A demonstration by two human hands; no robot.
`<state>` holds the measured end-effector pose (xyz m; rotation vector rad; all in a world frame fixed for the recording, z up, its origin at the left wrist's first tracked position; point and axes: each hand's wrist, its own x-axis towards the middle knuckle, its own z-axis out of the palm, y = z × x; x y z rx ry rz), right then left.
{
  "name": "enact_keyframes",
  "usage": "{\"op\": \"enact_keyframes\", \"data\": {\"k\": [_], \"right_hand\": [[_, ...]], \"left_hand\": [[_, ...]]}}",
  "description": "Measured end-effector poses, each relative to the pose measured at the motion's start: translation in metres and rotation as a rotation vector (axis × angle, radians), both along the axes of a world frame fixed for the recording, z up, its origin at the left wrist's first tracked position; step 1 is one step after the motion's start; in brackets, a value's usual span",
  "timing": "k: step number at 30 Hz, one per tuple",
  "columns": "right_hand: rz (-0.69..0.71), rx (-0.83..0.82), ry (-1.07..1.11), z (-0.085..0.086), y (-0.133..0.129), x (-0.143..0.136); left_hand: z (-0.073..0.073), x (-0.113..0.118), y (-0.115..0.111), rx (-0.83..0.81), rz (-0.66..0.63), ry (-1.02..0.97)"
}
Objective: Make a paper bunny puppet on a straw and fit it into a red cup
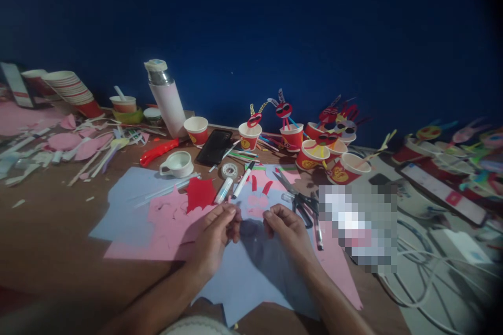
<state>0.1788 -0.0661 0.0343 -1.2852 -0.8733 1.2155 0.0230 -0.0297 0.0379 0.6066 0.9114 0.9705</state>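
Observation:
My left hand [220, 230] and my right hand [290, 230] hover facing each other above a cut light-blue paper sheet [251, 277]. Thumb and fingertips are pinched together on both; anything between them is too small to make out. Just beyond the fingertips lie pink cut-out pieces [257, 203] and two red paper strips [267, 187] on the blue paper. Black-handled scissors [302, 207] rest beside my right hand, near a marker [319, 238]. A red paper scrap [199, 193], a small glue bottle [223, 191] and a white marker [243, 180] are near my left hand.
Paper cups with decorated faces [293, 136] stand at the back. A white flask [167, 104], black phone [215, 146], tape roll [229, 170], white cup [176, 165] and red cutter [159, 152] lie left of them. Cables [416, 272] run at right; paper scraps [78, 141] cover the left.

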Motion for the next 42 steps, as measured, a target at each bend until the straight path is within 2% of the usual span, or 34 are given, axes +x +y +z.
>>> {"op": "enact_keyframes", "data": {"k": [3,6,9,11,13,15,21,24,31,38,40,42], "right_hand": [[0.030,-0.029,-0.090,0.015,-0.003,0.011],[0.112,-0.108,-0.191,0.023,-0.007,0.021],[0.157,-0.223,-0.272,0.015,-0.013,0.027],[0.165,-0.281,-0.317,0.004,-0.016,0.027],[0.166,-0.303,-0.372,-0.006,-0.019,0.025],[0.161,-0.300,-0.464,-0.011,-0.021,0.023],[0.183,-0.288,-0.820,-0.008,-0.023,0.018],[0.206,-0.290,-0.941,-0.006,-0.023,0.017],[0.244,-0.279,-1.004,-0.003,-0.026,0.017],[0.270,-0.282,-1.025,0.010,-0.041,0.025],[0.275,-0.241,-1.037,0.011,-0.045,0.028],[0.290,-0.127,-1.068,0.009,-0.049,0.029]], "left_hand": [[0.007,-0.014,-0.003,0.161,0.013,0.072],[0.013,-0.028,-0.012,0.429,-0.104,0.314],[0.015,-0.031,-0.022,0.762,-0.349,0.549],[0.014,-0.029,-0.028,0.944,-0.540,0.618],[0.012,-0.026,-0.030,1.057,-0.676,0.675],[0.008,-0.023,-0.030,1.135,-0.745,0.726],[-0.004,-0.017,-0.027,1.308,-0.788,0.866],[-0.008,-0.016,-0.024,1.342,-0.782,0.927],[-0.007,-0.018,-0.017,1.351,-0.704,0.947],[-0.009,-0.019,-0.018,1.368,-0.743,1.008],[-0.010,-0.019,-0.019,1.383,-0.774,1.035],[-0.009,-0.018,-0.018,1.401,-0.788,1.051]]}}
